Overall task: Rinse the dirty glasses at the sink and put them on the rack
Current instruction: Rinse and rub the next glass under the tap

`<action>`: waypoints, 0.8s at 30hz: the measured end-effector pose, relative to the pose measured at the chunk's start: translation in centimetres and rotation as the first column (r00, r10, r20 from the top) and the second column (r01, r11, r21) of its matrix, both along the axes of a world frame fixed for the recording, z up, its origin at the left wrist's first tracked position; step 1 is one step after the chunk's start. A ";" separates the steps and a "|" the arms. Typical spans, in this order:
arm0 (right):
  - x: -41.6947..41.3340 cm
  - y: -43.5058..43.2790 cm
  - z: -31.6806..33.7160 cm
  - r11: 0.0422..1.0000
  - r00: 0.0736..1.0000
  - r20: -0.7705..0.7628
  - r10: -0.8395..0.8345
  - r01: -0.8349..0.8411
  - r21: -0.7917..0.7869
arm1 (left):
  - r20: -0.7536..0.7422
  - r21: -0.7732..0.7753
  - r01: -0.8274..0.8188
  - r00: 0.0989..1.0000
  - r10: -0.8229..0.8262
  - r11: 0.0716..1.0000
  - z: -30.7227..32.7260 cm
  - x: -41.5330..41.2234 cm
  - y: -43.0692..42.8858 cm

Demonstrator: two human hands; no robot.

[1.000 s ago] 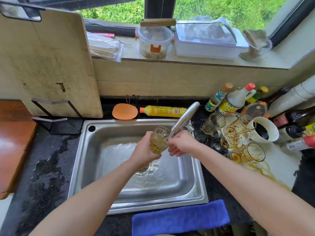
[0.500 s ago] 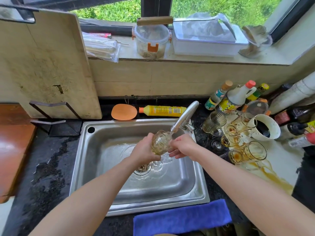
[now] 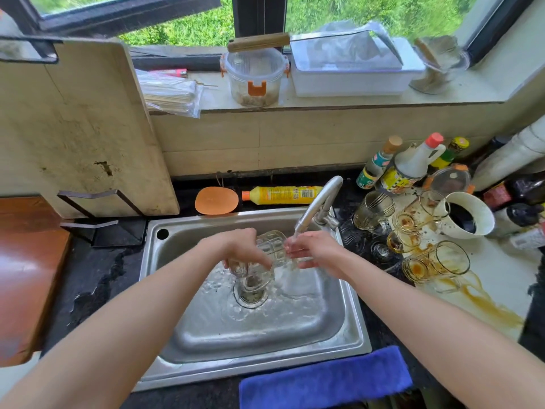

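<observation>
Over the steel sink (image 3: 182, 326) my left hand (image 3: 241, 249) grips a clear ribbed glass (image 3: 272, 246), tipped on its side with its mouth down-left. Water from the tap (image 3: 317, 208) runs past the glass onto my right hand (image 3: 315, 250), whose fingers touch the glass's base end. Water pours out over the drain (image 3: 250, 293). Several dirty glasses (image 3: 418, 252) with brown residue stand and lie on the counter right of the sink. A black metal rack (image 3: 97, 219) stands at the sink's left, holding a cutting board.
A blue cloth (image 3: 324, 379) lies at the counter's front edge. An orange scrubber (image 3: 216, 200) and yellow detergent bottle (image 3: 280, 195) lie behind the sink. Sauce bottles (image 3: 404, 166) and a white cup (image 3: 469, 215) crowd the right; brown liquid is spilled there. Wet black counter lies left.
The glass has been tipped over from mouth-up to mouth-down, and its yellowish liquid has poured out; it now looks clear. Both hands have moved slightly lower in the sink.
</observation>
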State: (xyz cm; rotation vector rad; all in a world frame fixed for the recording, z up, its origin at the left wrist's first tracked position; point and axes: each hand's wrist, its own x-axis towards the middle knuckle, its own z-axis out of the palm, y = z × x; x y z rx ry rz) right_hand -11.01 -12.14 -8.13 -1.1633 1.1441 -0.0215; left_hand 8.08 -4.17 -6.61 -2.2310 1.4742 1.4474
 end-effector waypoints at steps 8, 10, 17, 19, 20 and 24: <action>-0.4 0.0 1.1 0.997 0.990 0.119 0.080 -0.081 0.001 | -0.396 0.039 -0.225 0.891 0.221 0.974 -1.5 0.3 0.3; -0.8 0.2 0.9 0.979 0.975 0.092 0.201 -0.197 -0.059 | -0.448 0.057 -0.269 0.854 0.265 0.961 -2.6 0.0 0.5; -0.7 0.5 0.1 0.947 0.977 -0.035 0.209 -0.211 -0.241 | -0.478 -0.102 -0.497 0.784 0.395 0.862 -4.2 -2.9 1.0; 0.0 0.2 0.3 0.983 0.999 -0.042 0.001 -0.009 -0.185 | -0.317 -0.359 -0.444 0.885 0.340 0.821 -4.1 -4.6 2.0; 0.3 0.1 0.4 0.987 0.994 -0.068 -0.088 0.077 -0.143 | -0.188 -0.479 -0.326 0.945 0.268 0.815 -4.2 -5.4 2.7; 1.9 0.3 1.1 0.987 0.978 -0.137 -0.157 0.154 -0.037 | 0.155 -0.579 -0.024 0.978 0.139 0.815 -6.1 -6.9 4.4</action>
